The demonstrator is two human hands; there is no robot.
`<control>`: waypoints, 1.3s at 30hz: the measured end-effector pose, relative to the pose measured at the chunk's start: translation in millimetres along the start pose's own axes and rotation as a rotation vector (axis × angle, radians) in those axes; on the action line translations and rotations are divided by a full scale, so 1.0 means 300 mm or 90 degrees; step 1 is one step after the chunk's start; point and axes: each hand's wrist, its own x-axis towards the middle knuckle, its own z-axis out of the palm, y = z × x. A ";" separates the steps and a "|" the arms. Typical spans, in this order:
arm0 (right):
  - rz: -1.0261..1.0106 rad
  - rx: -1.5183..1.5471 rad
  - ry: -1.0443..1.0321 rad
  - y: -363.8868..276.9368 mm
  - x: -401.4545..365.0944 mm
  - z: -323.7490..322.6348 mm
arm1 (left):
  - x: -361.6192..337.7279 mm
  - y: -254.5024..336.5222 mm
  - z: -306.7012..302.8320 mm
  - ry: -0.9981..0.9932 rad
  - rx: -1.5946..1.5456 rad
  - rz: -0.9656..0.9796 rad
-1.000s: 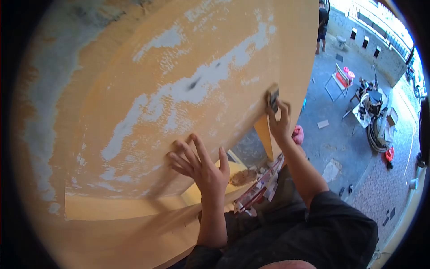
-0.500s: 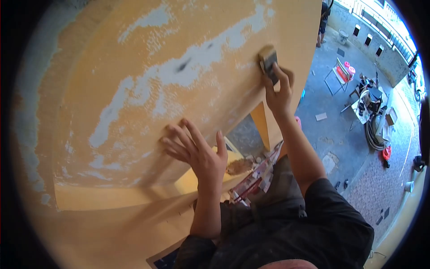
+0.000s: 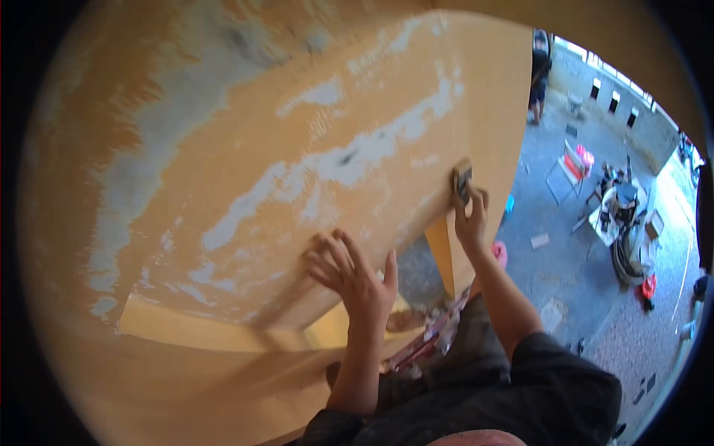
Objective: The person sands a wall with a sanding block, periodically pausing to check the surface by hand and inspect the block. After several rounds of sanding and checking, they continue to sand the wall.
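My right hand (image 3: 473, 223) grips a small sanding block (image 3: 462, 178), tan along one side and dark grey on the other. The block lies against the yellow-orange painted wall (image 3: 387, 197), near its right side. Further left, my left hand (image 3: 357, 279) has its fingers spread, with the fingertips at the wall surface and nothing held. Whitish worn patches (image 3: 327, 167) run diagonally across the paint above both hands, with a dark smudge in one. The block's face against the wall is hidden.
Below me lies a grey floor (image 3: 547, 275) with a folding chair (image 3: 569, 175), a heap of tools and hoses (image 3: 628, 215) and a red item (image 3: 648, 286). Another person (image 3: 539, 78) stands at the far edge of the wall. A yellow ledge (image 3: 216, 327) runs beneath the patches.
The camera view has shifted, showing more of the upper wall. My right hand has drawn the block down along the wall, closer to my body. My left hand stays spread at the wall.
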 end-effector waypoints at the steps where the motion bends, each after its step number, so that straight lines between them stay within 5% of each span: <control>1: 0.031 0.059 0.001 -0.045 0.047 -0.014 | 0.001 0.001 0.003 -0.029 -0.010 0.002; 5: 0.019 0.105 0.049 -0.285 0.391 -0.021 | 0.026 0.025 0.000 0.005 -0.011 0.003; 11: 0.000 0.032 0.064 -0.173 0.182 0.013 | 0.040 0.067 -0.037 0.019 -0.032 0.012; 13: 0.008 0.043 0.088 -0.192 0.229 0.017 | 0.032 0.128 -0.029 -0.030 -0.177 0.142; 15: 0.031 0.106 0.093 -0.280 0.368 -0.002 | 0.094 0.185 -0.055 -0.029 -0.105 0.256; 20: 0.054 0.036 0.031 -0.157 0.126 -0.032 | 0.314 0.272 -0.105 0.104 -0.049 0.462; 26: 0.071 0.068 0.055 -0.244 0.318 -0.041 | 0.357 0.289 -0.071 0.085 0.003 0.371; 29: 0.096 0.065 0.020 -0.091 0.040 -0.026 | 0.329 0.279 -0.106 0.055 -0.021 0.344; 35: 0.083 0.085 0.046 -0.240 0.329 -0.035 | 0.370 0.217 -0.052 0.031 -0.029 0.340; 39: 0.111 0.042 0.010 -0.119 0.097 -0.032 | 0.412 0.228 -0.151 0.140 -0.020 0.312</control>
